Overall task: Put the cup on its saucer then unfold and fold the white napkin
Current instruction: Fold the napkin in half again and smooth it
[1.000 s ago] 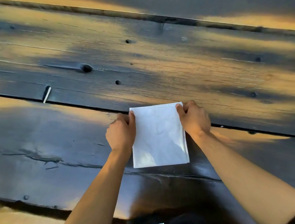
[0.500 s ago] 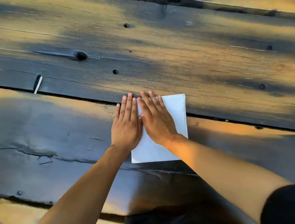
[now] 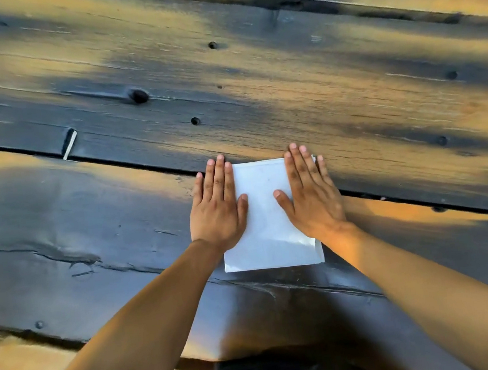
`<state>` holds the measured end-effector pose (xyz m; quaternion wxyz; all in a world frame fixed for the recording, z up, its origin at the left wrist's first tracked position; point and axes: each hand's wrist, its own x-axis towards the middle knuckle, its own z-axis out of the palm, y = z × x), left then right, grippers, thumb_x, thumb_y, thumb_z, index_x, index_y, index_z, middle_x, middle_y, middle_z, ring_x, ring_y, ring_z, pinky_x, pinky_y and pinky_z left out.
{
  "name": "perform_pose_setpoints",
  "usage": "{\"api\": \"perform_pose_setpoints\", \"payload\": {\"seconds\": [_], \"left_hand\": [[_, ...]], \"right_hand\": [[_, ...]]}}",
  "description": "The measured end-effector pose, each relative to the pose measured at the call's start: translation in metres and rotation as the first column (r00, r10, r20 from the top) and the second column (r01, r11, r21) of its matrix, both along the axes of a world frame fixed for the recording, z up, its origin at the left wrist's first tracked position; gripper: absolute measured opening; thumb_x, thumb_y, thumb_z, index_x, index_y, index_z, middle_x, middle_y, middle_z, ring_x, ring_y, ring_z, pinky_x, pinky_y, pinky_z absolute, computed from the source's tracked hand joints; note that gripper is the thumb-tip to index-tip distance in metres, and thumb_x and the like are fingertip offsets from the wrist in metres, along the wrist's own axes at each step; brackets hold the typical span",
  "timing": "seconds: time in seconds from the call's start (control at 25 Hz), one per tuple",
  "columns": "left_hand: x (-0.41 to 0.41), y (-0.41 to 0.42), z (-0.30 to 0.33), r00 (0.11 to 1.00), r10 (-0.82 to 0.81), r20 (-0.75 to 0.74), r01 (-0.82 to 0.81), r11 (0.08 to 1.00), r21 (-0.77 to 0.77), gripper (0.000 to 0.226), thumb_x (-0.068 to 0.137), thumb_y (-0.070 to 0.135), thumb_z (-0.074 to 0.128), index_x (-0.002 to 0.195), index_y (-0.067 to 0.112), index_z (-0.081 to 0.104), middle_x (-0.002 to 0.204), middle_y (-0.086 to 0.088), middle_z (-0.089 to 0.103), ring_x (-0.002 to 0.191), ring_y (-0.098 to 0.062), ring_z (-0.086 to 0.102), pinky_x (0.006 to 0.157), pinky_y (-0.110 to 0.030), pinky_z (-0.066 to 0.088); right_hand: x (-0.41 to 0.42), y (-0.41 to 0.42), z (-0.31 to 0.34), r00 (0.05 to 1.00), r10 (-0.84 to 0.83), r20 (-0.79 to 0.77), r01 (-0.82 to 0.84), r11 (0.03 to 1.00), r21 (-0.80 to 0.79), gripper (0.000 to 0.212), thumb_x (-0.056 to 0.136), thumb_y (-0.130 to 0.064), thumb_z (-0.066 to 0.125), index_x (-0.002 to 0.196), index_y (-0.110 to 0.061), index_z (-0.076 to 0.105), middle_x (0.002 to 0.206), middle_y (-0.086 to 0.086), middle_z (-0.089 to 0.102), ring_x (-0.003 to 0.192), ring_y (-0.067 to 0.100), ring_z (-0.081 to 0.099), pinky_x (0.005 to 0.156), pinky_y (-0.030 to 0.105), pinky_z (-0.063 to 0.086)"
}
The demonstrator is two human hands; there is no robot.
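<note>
Neither grip was clamped on anything: the left hand and the right hand both lay flat, fingers straight and together, palms pressing down on the white napkin. The left hand covered the napkin's left edge and overlapped onto the worktop; the right hand covered the right edge, its outer fingers reaching just past the far right corner. The napkin lay between and under the two hands, its near edge showing below the wrists.

Judged from this, the step in hand was the folding stage, with the folded packet being pressed flat. No cup or saucer was in view, so that part could not be checked. The next move, if any fold was left, would call for lifting one edge with a light pinch while the other hand held the packet steady; otherwise only release.

The napkin was a neat rectangle, thin, matte, soft-looking, with layered edges visible at its near right corner. The worktop was dark weathered planks, rough-grained, with knots, small holes, cracks and open seams; one seam ran under the napkin's far end.
</note>
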<state>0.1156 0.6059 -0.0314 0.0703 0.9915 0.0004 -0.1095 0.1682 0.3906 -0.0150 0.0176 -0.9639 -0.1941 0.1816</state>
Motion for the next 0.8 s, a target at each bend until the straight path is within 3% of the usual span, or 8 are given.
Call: {"api": "perform_pose_setpoints", "payload": {"seconds": [0.16,0.36,0.52,0.68,0.8], "left_hand": [[0.0,0.0,-0.003,1.0,0.004,0.015,-0.004,1.0,-0.004,0.07,0.105,0.044,0.017,0.16,0.004,0.002,0.169,-0.012,-0.003,0.157,-0.024,-0.005,0.126,-0.049,0.01],[-0.002,0.001,-0.004,1.0,-0.009,0.028,0.009,1.0,-0.007,0.068,0.105,0.043,0.015,0.16,0.004,0.005,0.169,-0.014,-0.001,0.157,-0.025,-0.004,0.126,-0.049,0.011],[0.0,0.001,-0.002,1.0,0.002,0.013,-0.002,1.0,-0.008,0.071,0.105,0.046,0.018,0.16,0.004,0.004,0.169,-0.014,-0.003,0.157,-0.024,-0.005,0.126,-0.049,0.01],[0.0,0.002,-0.002,1.0,0.007,0.018,-0.007,1.0,-0.004,0.072,0.104,0.051,0.014,0.16,0.006,-0.001,0.169,-0.011,-0.008,0.156,-0.021,-0.01,0.127,-0.047,0.007],[0.0,0.003,-0.002,1.0,-0.001,0.006,0.001,0.999,-0.041,0.074,0.104,0.055,0.012,0.16,0.009,-0.005,0.169,-0.007,-0.013,0.156,-0.019,-0.014,0.127,-0.045,0.002]], "right_hand": [[-0.007,0.045,0.012,0.995,-0.091,0.038,0.087,0.99,0.108,0.067,0.102,-0.04,0.021,0.159,-0.006,0.011,0.169,0.011,0.005,0.156,0.03,-0.004,0.125,0.046,-0.012],[-0.02,0.075,0.005,0.999,0.029,-0.029,-0.02,0.963,0.269,0.057,0.107,-0.03,0.025,0.16,-0.013,0.016,0.169,0.005,0.007,0.157,0.026,-0.001,0.127,0.045,0.001],[-0.018,0.025,-0.006,0.992,0.091,0.086,-0.1,0.99,0.096,0.066,0.105,-0.047,0.02,0.161,-0.014,0.01,0.17,0.004,0.006,0.157,0.023,0.001,0.127,0.047,0.008],[-0.02,-0.003,-0.013,0.996,-0.034,0.087,0.027,0.996,0.085,0.073,0.103,-0.054,0.018,0.161,-0.012,0.002,0.17,0.004,0.0,0.157,0.023,-0.005,0.127,0.044,0.003],[-0.02,-0.001,-0.013,0.995,-0.026,0.099,0.02,0.998,0.055,0.075,0.102,-0.055,0.013,0.161,-0.012,-0.001,0.17,0.004,-0.004,0.157,0.024,-0.008,0.127,0.044,-0.001]]}}
